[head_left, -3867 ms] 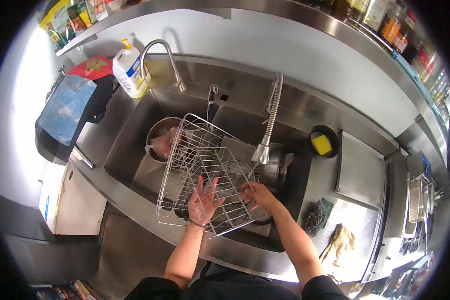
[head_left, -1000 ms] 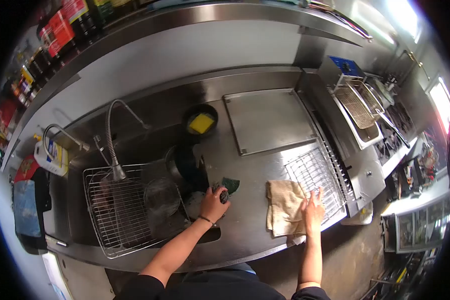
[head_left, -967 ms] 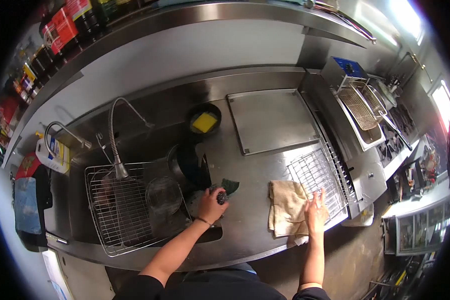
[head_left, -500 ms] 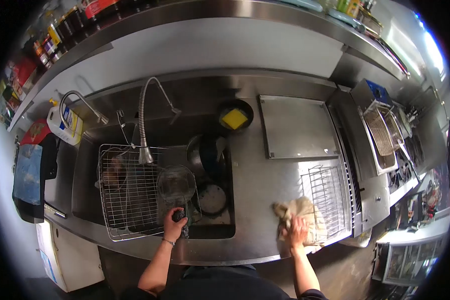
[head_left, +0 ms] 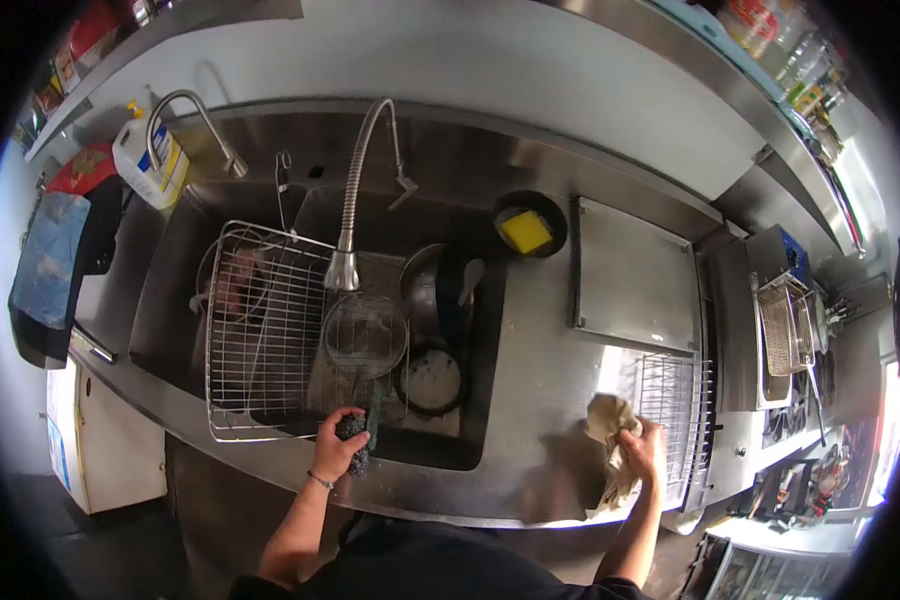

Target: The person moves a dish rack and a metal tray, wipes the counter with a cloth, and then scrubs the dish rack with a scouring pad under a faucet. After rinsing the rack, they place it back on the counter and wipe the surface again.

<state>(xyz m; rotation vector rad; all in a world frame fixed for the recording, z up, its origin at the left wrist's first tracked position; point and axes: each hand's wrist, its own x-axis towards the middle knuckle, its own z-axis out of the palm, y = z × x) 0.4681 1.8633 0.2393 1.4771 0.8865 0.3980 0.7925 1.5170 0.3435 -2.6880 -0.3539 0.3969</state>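
At the sink's front edge, my left hand (head_left: pixel 334 448) is closed around a dark, coarse scouring pad (head_left: pixel 358 462). Close by are a wire rack (head_left: pixel 260 400) lying across the sink (head_left: pixel 475 430) and a round wire strainer (head_left: pixel 366 335). My right hand (head_left: pixel 646 452) grips a bunched beige cloth (head_left: pixel 612 425) on the steel counter (head_left: pixel 535 400). A second wire rack (head_left: pixel 675 395) lies just beyond that cloth.
Pans, one with whitish contents (head_left: pixel 432 382), sit in the sink under a spring-hose faucet (head_left: pixel 348 220). A yellow sponge (head_left: pixel 526 232) rests in a dark pan (head_left: pixel 556 210). A flat metal tray (head_left: pixel 637 280) lies right of it. Frying baskets (head_left: pixel 785 325) stand far right.
My right hand has gathered the cloth up from lying flatter against the counter. My left hand stays at the sink edge with the scouring pad. The view has turned and shifted.
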